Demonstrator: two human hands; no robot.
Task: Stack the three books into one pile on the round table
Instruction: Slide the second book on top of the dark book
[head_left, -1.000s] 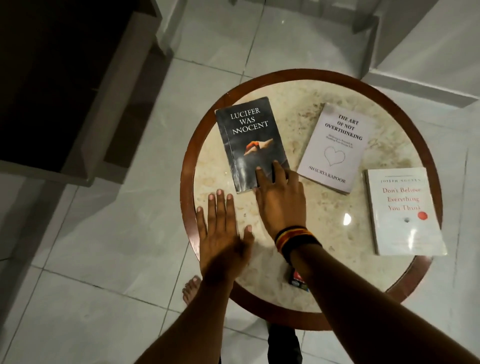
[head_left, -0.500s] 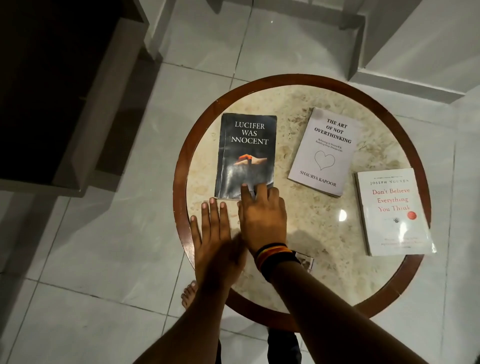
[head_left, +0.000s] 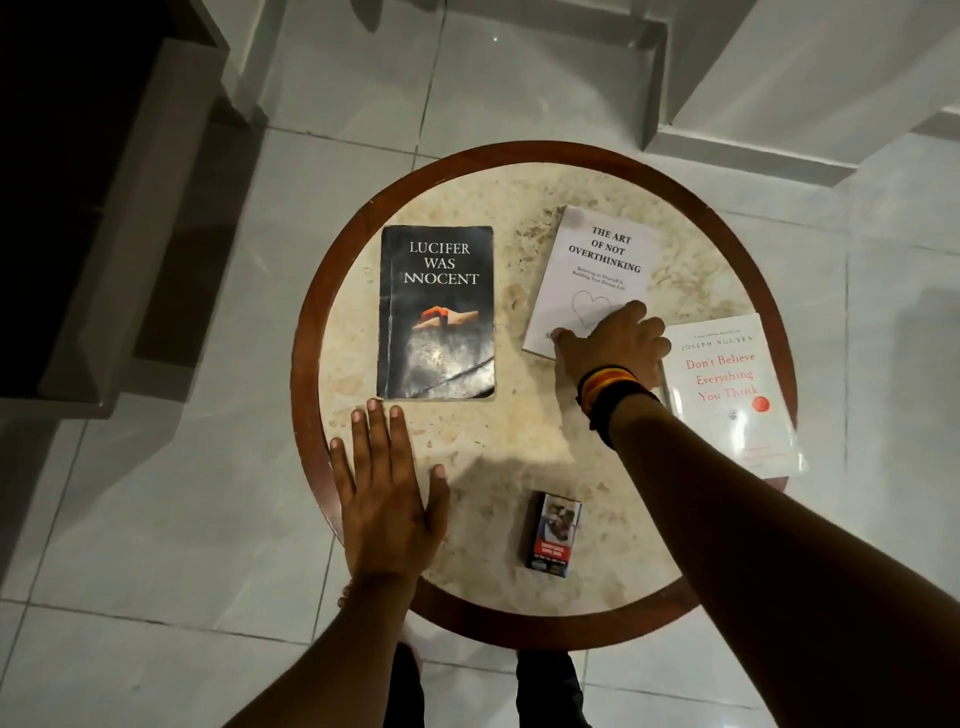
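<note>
Three books lie apart, face up, on the round table (head_left: 306, 332) with its marble top and brown rim. The black book (head_left: 437, 312) is at the left. A pale book with a heart (head_left: 592, 270) lies in the middle, tilted. A white book with red lettering (head_left: 737, 395) is at the right edge. My right hand (head_left: 615, 345), with a striped wristband, rests on the near edge of the pale book, fingers spread over its lower cover. My left hand (head_left: 387, 493) lies flat and open on the tabletop just below the black book, touching nothing else.
A small cigarette pack (head_left: 553, 535) lies on the near part of the table between my arms. Dark furniture (head_left: 104, 208) stands to the left on the white tiled floor. White steps (head_left: 779, 78) rise at the back right. My foot shows under the table's near edge.
My right hand left the black book and moved right onto the pale book. The black book now lies straight. My left hand stayed flat on the table.
</note>
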